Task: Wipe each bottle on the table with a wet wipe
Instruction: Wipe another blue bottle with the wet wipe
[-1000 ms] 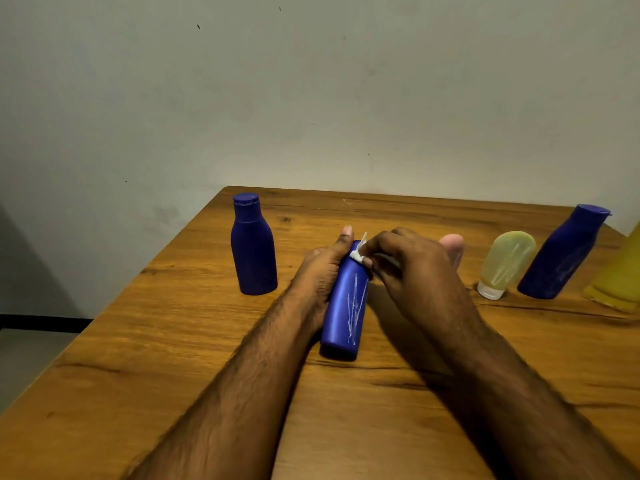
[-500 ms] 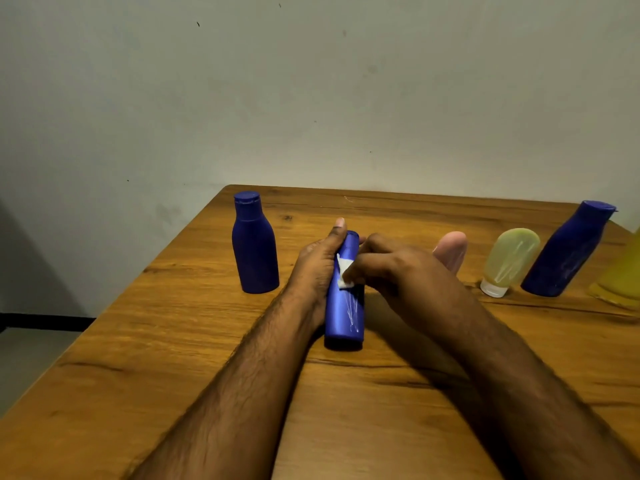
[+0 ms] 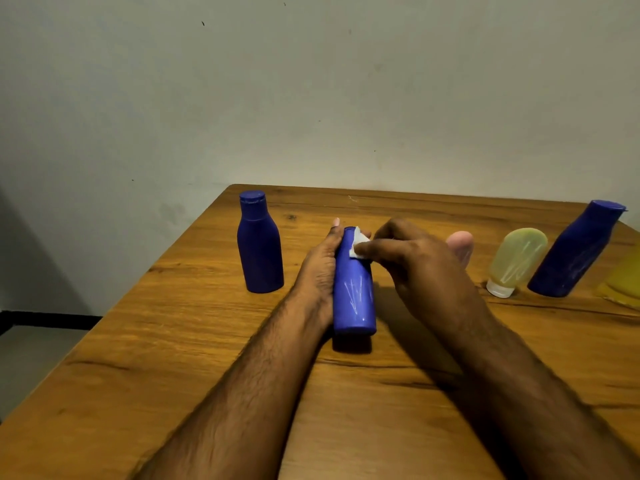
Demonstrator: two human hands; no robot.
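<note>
Glossy blue bottle (image 3: 354,292) tilted off the table, white wipe (image 3: 358,245) (crumpled) near its top.

dim warm light; soft shadows under the forearms; glare streaks on the blue bottle (image 3: 353,289); edges bowed

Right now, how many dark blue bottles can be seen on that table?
3. One stands upright at the left. One is held in the left hand at the centre. One leans at the far right. More may sit beyond the right edge.
</note>
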